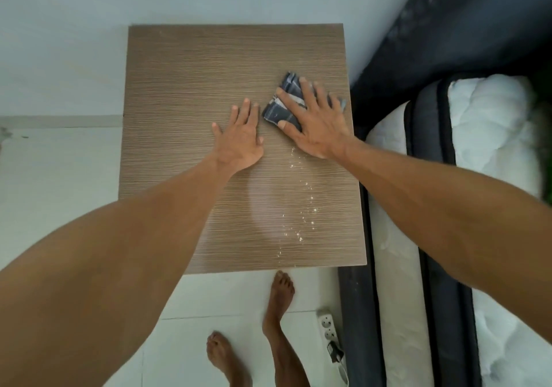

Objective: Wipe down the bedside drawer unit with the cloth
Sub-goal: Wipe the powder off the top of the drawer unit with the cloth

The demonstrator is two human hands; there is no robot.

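You are looking straight down at the flat top of the bedside drawer unit (191,94), a brown wood-grain panel that fills the middle of the view. Only the top shows; the drawers themselves and anything inside them are hidden from this angle.

Your right hand (313,120) lies flat with fingers spread, pressing down on the cloth (279,111), a folded dark blue-grey piece with pale stripes. The cloth sits on the top toward its right edge, about halfway back, and its folds poke out past your fingertips and thumb. The hand presses it rather than closing around it.

Your left hand (242,138) rests palm down and open on the bare wood just beside the cloth, fingers held fairly close together, holding nothing.

A trail of pale crumbs (301,207) runs from below your right wrist down toward the near edge of the top. Beside it is a faint lighter smear on the wood.

To the right, a mattress (490,135) with white quilting and dark trim sits close alongside the unit. Below the near edge, your two bare feet (280,294) stand on white floor tiles (59,162), and a white power strip (327,325) lies on the floor near the bed base.
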